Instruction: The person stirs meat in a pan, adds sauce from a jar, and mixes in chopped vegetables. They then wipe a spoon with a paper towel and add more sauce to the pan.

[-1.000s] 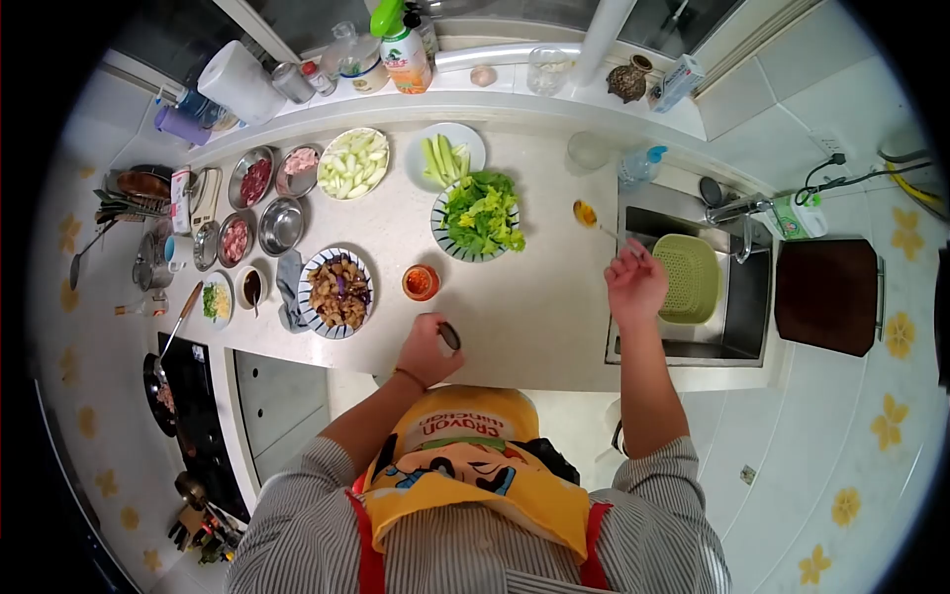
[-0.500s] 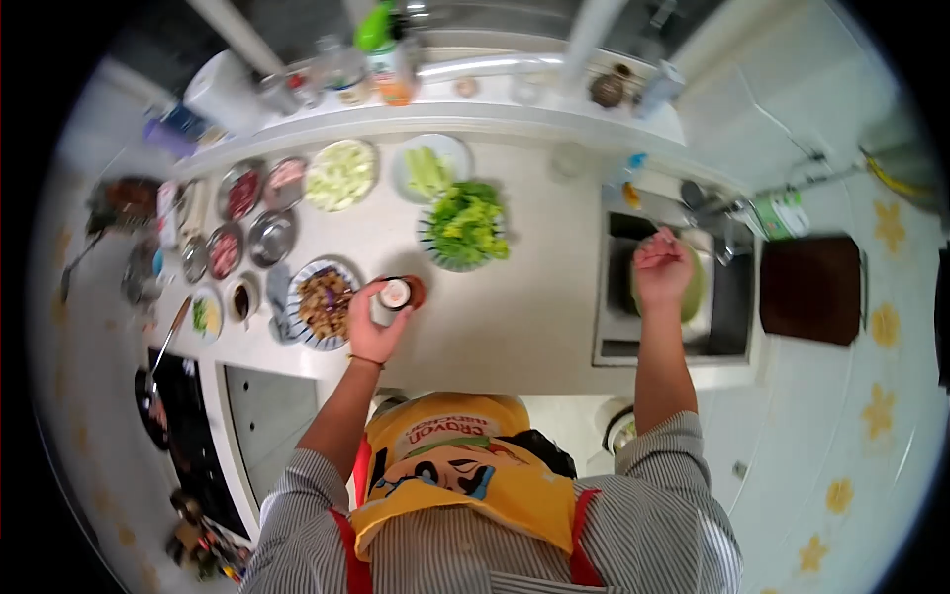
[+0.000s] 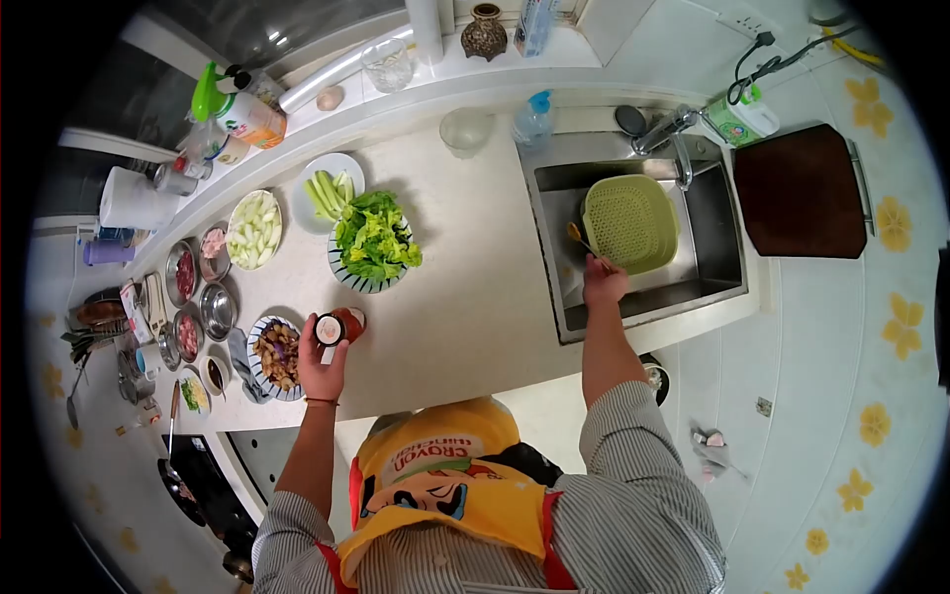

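Observation:
My left hand (image 3: 323, 374) is wrapped round a small jar (image 3: 352, 323) with reddish contents and a dark-rimmed lid with a pale top, held over the counter's front part. Just left of it sits a striped plate (image 3: 259, 382) of browned, chopped food. My right hand (image 3: 604, 285) reaches over the left side of the steel sink (image 3: 717, 223), fingers closed on the handle of a small spoon (image 3: 576, 234) whose bowl points away from me. Close beside the spoon, a green colander (image 3: 633, 213) lies in the sink.
Leafy greens (image 3: 374, 236) fill a striped bowl, with cut stalks (image 3: 327, 195) on a plate behind. Several small bowls and a plate of pale slices (image 3: 254, 230) stand left. A glass bowl (image 3: 466, 132), a soap bottle (image 3: 533, 121) and the faucet (image 3: 668, 129) line the back.
My view has swung right towards the sink. My right hand has turned over and moved to the colander's near left side, where the spoon now shows. My left hand keeps the jar.

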The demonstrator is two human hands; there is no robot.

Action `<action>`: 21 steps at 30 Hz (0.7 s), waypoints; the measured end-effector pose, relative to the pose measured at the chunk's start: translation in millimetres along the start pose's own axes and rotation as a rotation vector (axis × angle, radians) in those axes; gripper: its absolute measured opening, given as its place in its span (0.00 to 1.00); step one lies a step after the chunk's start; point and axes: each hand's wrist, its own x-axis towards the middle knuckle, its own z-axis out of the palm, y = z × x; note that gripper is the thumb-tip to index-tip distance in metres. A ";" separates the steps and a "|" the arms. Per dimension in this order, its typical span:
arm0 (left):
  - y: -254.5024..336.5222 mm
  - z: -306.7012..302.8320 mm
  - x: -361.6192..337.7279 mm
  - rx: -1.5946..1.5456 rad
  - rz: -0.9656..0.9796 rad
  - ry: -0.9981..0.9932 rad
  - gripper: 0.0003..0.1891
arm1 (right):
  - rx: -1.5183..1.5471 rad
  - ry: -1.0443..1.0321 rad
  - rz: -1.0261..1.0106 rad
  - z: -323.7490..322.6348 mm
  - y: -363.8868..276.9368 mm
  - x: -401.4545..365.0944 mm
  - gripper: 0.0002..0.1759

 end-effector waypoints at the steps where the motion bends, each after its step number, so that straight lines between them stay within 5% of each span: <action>1: -2.1 -0.3 0.0 0.009 -0.003 -0.003 0.41 | 0.003 0.007 0.007 -1.9 2.1 18.0 0.09; 6: -1.7 -2.3 -2.5 0.109 0.004 -0.062 0.40 | -0.013 0.019 -0.206 21.6 -18.5 33.4 0.05; 11: -5.7 -0.8 -1.3 0.134 -0.022 -0.056 0.41 | -0.027 -0.003 -0.210 4.0 -73.6 74.8 0.06; 13: -7.3 0.6 0.2 0.137 -0.025 -0.055 0.41 | -0.109 0.109 -0.192 10.5 -99.6 65.9 0.10; 21: 0.7 -3.0 9.2 0.299 -0.083 -0.081 0.39 | -0.180 -0.048 -0.115 0.6 -115.5 5.3 0.16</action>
